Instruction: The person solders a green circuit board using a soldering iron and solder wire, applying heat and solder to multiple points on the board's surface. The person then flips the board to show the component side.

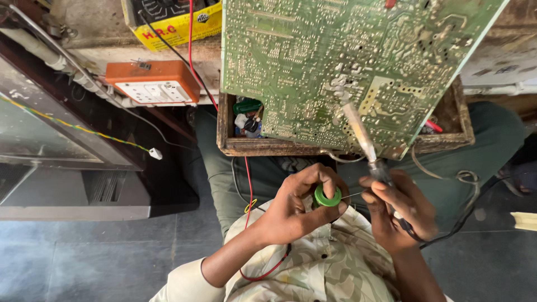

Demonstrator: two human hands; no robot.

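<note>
**Soldering the board: iron on the joint, wire ready**

Left hand [296,210] pinches a green solder spool [327,196] between thumb and fingers; a thin wire end sticks out right toward the other hand. Right hand [400,215] is closed around the soldering iron [363,140] handle, tip up against the solder side of the green circuit board [347,67], which leans out of a wooden tray [235,146] over the lap. Judgement: hold the tip steady on one pad only, feed wire to the joint rather than the tip, and keep it short to avoid bridging the dense neighbouring pads. Keep the red lead [246,184] and the iron's cord [470,212] off the hot barrel.
</note>
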